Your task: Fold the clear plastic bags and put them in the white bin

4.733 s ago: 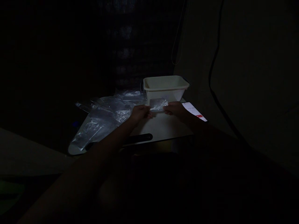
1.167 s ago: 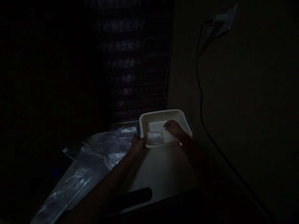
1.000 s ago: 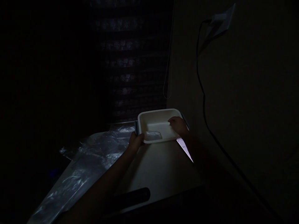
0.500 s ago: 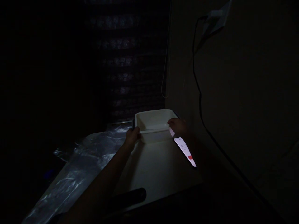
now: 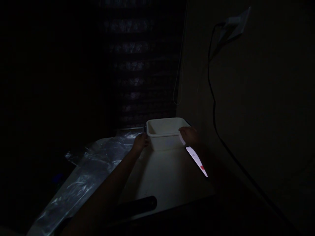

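A white rectangular plastic tub (image 5: 165,143) stands at the far end of a pale tabletop, and the visible part of its inside looks bare. My left hand (image 5: 140,142) is beside the tub's left wall, thumb off the rim and fingers loosely bent, seemingly open. Over the tub's front right corner, my right hand (image 5: 189,133) has its fingers on the rim and grips it; the thumb is hidden in shadow. Just in front of that hand lies a phone (image 5: 197,161) with a lit screen showing digits and a red button.
Crumpled clear plastic (image 5: 98,160) covers the table's left side. A dark, rounded bar-like object (image 5: 140,205) lies near the front edge. Along the right wall a black cable (image 5: 213,108) hangs from an outlet (image 5: 233,26). A dark blind (image 5: 133,65) is behind the table.
My left thumb has come off the tub's rim, and that hand has drawn slightly away from it. My right hand stays at the front right corner. The view has shifted slightly.
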### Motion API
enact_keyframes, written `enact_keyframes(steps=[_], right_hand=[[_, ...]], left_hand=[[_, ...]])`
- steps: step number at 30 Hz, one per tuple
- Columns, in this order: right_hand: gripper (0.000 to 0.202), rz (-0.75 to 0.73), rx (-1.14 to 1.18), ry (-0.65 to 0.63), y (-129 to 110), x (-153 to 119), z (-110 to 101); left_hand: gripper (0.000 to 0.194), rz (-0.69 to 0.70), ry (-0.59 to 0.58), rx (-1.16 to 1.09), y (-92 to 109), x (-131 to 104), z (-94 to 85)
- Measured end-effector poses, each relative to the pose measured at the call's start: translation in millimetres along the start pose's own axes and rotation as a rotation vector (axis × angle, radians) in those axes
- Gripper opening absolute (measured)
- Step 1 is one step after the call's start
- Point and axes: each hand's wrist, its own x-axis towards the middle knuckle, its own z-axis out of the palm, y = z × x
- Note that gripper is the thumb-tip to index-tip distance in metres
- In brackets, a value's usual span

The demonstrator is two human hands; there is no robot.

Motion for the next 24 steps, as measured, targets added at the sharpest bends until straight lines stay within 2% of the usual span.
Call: enact_keyframes(steps=[1, 3, 6, 9, 11, 14, 18, 21, 24], right_hand=[[0.035, -0.002, -0.011, 0.021, 0, 0, 1], [0.035, -0.007, -0.026, 0.076, -3, -1, 2], [0.030, -0.033, -0.021, 0.212, -15, -1, -2], [0.026, -0.094, 0.037, 0.329, -38, -2, -11], [0.024, -0.168, 0.079, 0.341, -55, -4, -16], [0.022, -0.251, 0.114, 0.290, -77, -6, -20], [0.025, -0.291, 0.170, 0.087, -90, -13, -21], [0.026, -0.271, 0.279, -0.075, -90, -22, -15], [0.026, -0.194, 0.438, -0.175, -87, -34, -1]], left_hand=[[0.024, 0.059, 0.013, 0.125, -1, 1, -6.1], [0.025, 0.221, 0.025, 0.511, -6, 1, -19.6], [0.026, 0.442, -0.032, 1.055, -15, -4, -34.6], [0.032, 0.520, -0.065, 1.345, -22, -13, -36.8], [0.030, 0.490, -0.066, 1.436, -22, -16, -34.2], [0.032, 0.386, -0.062, 1.479, -16, -17, -32.2], [0.032, 0.360, -0.097, 1.383, -7, -16, -37.2], [0.030, 0.433, -0.070, 1.197, -1, -20, -41.1], [0.028, 0.496, -0.027, 0.886, 3, -28, -40.0]])
